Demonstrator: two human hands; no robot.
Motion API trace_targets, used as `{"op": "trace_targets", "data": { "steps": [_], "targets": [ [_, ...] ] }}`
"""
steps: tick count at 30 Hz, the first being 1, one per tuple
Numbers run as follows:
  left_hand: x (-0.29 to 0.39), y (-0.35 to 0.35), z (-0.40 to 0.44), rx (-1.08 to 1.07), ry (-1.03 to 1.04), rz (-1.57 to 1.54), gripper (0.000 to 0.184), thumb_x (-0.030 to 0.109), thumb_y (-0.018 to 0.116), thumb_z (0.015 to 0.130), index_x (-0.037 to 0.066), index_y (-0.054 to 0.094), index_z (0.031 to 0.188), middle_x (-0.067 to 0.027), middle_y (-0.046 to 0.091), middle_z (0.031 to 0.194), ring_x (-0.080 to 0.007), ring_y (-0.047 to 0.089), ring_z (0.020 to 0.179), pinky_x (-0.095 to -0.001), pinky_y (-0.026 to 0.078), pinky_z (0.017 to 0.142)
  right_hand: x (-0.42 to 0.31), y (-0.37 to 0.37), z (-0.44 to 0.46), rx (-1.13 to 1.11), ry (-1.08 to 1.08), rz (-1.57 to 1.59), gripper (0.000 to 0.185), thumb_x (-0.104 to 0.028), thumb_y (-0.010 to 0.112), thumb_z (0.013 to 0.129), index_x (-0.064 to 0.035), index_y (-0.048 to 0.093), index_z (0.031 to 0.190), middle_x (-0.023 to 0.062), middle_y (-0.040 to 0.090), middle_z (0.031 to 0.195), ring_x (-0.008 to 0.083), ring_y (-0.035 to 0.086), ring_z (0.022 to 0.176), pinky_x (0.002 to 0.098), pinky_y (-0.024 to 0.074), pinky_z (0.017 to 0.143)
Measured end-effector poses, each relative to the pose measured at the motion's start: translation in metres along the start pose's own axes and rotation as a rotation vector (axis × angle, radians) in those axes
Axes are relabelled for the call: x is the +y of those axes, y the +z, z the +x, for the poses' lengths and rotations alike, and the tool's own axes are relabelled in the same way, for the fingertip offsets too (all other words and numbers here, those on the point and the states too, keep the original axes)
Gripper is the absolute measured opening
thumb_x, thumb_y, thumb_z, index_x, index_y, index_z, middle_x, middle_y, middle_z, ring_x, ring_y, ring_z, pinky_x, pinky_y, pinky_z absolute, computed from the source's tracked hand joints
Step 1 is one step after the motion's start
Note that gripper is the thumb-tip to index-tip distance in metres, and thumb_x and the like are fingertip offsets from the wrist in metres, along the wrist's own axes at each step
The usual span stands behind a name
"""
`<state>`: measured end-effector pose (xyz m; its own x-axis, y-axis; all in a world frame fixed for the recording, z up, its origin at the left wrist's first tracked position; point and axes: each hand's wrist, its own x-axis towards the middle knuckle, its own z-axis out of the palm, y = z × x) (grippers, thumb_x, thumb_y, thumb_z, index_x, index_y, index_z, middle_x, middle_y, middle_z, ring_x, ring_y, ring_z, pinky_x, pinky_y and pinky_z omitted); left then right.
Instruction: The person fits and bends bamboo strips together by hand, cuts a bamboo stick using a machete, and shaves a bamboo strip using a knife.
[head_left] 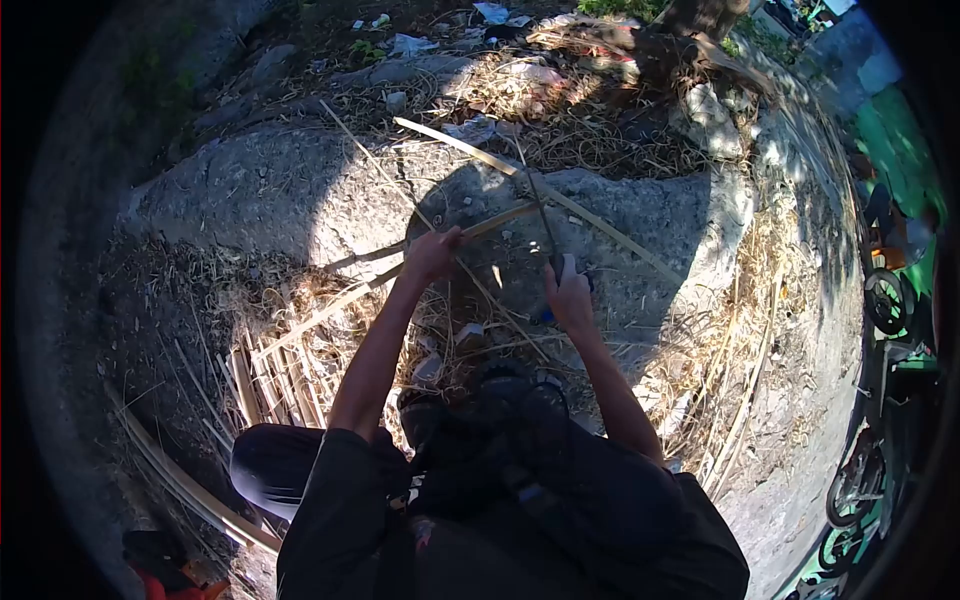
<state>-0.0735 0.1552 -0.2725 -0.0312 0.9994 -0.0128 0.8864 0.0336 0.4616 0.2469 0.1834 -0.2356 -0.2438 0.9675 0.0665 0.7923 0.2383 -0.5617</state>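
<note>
My left hand (433,254) is closed around a pale bamboo strip (330,310), which slants from the lower left up toward the knife. In my right hand (570,297) is the dark handle of a long, narrow-bladed knife (540,205), its blade pointing away from me. The far end of the held strip meets the blade or passes right beside it; contact is unclear. Another bamboo strip (610,232) lies diagonally across the rock beyond my hands, crossing the blade's line. A thinner strip (370,155) runs down past my left hand.
Several split bamboo pieces (270,385) lie to my left, with long curved lengths (190,490) nearer me. Shavings (735,340) litter the ground around a grey rock (250,190). A tree trunk (700,15) stands at the back; motorcycles (860,480) are far right.
</note>
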Motion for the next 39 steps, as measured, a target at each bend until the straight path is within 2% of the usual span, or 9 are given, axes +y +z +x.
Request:
{"op": "trace_targets", "data": {
  "steps": [9, 13, 16, 17, 21, 26, 28, 36, 39],
  "targets": [
    [0.053, -0.103, 0.011, 0.148, 0.028, -0.014, 0.016, 0.029, 0.06, 0.104, 0.015, 0.059, 0.11, -0.0169, 0.068, 0.074, -0.0419, 0.068, 0.07, -0.0524, 0.049, 0.06, -0.062, -0.073, 0.02, -0.035, 0.014, 0.302, 0.037, -0.034, 0.059, 0.106, -0.0008, 0.054, 0.12, 0.0289, 0.067, 0.073, 0.0487, 0.07, 0.072, 0.0567, 0.0533, 0.061],
    [-0.013, -0.003, 0.004, -0.132, -0.009, -0.187, 0.033, 0.043, 0.049, 0.106, 0.018, 0.067, 0.116, -0.0233, 0.068, 0.084, -0.0409, 0.07, 0.083, -0.0553, 0.051, 0.068, -0.006, -0.013, 0.002, -0.098, 0.05, 0.146, 0.033, -0.031, 0.06, 0.105, -0.0009, 0.056, 0.116, 0.0253, 0.069, 0.075, 0.048, 0.07, 0.072, 0.0553, 0.0516, 0.059],
    [-0.003, 0.001, 0.008, 0.019, -0.064, 0.023, 0.035, 0.045, 0.049, 0.105, 0.017, 0.068, 0.115, -0.0255, 0.069, 0.089, -0.0406, 0.07, 0.09, -0.0566, 0.051, 0.072, -0.016, -0.02, 0.009, 0.014, -0.017, 0.065, 0.031, -0.032, 0.057, 0.107, -0.002, 0.056, 0.116, 0.019, 0.065, 0.069, 0.0394, 0.067, 0.06, 0.0491, 0.0459, 0.054],
    [-0.01, 0.009, 0.007, 0.285, 0.125, 0.001, 0.031, 0.039, 0.055, 0.104, 0.014, 0.067, 0.116, -0.024, 0.069, 0.084, -0.0408, 0.071, 0.085, -0.0545, 0.053, 0.07, -0.022, -0.034, 0.012, -0.012, -0.014, 0.151, 0.031, -0.032, 0.057, 0.107, -0.0016, 0.056, 0.116, 0.0191, 0.066, 0.069, 0.0405, 0.067, 0.061, 0.0496, 0.0467, 0.054],
    [0.05, -0.093, 0.006, 0.163, 0.058, 0.014, 0.017, 0.024, 0.063, 0.1, 0.011, 0.066, 0.111, -0.0176, 0.069, 0.075, -0.0408, 0.069, 0.067, -0.0491, 0.052, 0.059, -0.06, -0.066, 0.017, 0.019, -0.023, 0.316, 0.032, -0.032, 0.058, 0.107, -0.0005, 0.057, 0.114, 0.02, 0.066, 0.07, 0.0436, 0.068, 0.064, 0.051, 0.0481, 0.057],
    [0.023, -0.026, -0.008, -0.021, -0.169, -0.243, 0.023, 0.032, 0.054, 0.108, 0.015, 0.068, 0.113, -0.0202, 0.061, 0.068, -0.0409, 0.066, 0.067, -0.0507, 0.049, 0.062, -0.009, -0.003, 0.0, -0.002, -0.022, 0.103, 0.034, -0.032, 0.059, 0.106, 0.0001, 0.057, 0.115, 0.0198, 0.068, 0.071, 0.044, 0.068, 0.066, 0.0513, 0.0497, 0.058],
    [0.015, -0.013, -0.008, 0.091, -0.008, 0.059, 0.021, 0.032, 0.057, 0.105, 0.018, 0.068, 0.116, -0.0196, 0.063, 0.069, -0.0401, 0.068, 0.068, -0.0512, 0.05, 0.062, -0.014, -0.004, 0.004, -0.023, 0.016, 0.092, 0.034, -0.032, 0.059, 0.106, 0.0004, 0.057, 0.117, 0.0206, 0.069, 0.074, 0.0436, 0.07, 0.069, 0.0508, 0.0515, 0.061],
    [0.049, -0.083, 0.006, 0.181, 0.114, -0.043, 0.021, 0.035, 0.058, 0.106, 0.014, 0.057, 0.109, -0.0149, 0.069, 0.077, -0.041, 0.068, 0.069, -0.0522, 0.049, 0.056, -0.049, -0.064, 0.011, -0.023, 0.002, 0.266, 0.029, -0.027, 0.061, 0.105, 0.0, 0.055, 0.114, 0.0227, 0.07, 0.073, 0.0463, 0.07, 0.069, 0.0525, 0.0539, 0.058],
    [0.033, -0.016, -0.005, -0.082, -0.244, -0.434, 0.027, 0.039, 0.055, 0.105, 0.015, 0.069, 0.102, -0.0185, 0.07, 0.079, -0.0431, 0.069, 0.076, -0.0552, 0.051, 0.064, -0.004, -0.026, -0.01, 0.001, -0.024, 0.16, 0.029, -0.027, 0.061, 0.105, -0.0001, 0.055, 0.115, 0.0236, 0.069, 0.073, 0.0469, 0.07, 0.069, 0.0545, 0.051, 0.057]
  ]
}}
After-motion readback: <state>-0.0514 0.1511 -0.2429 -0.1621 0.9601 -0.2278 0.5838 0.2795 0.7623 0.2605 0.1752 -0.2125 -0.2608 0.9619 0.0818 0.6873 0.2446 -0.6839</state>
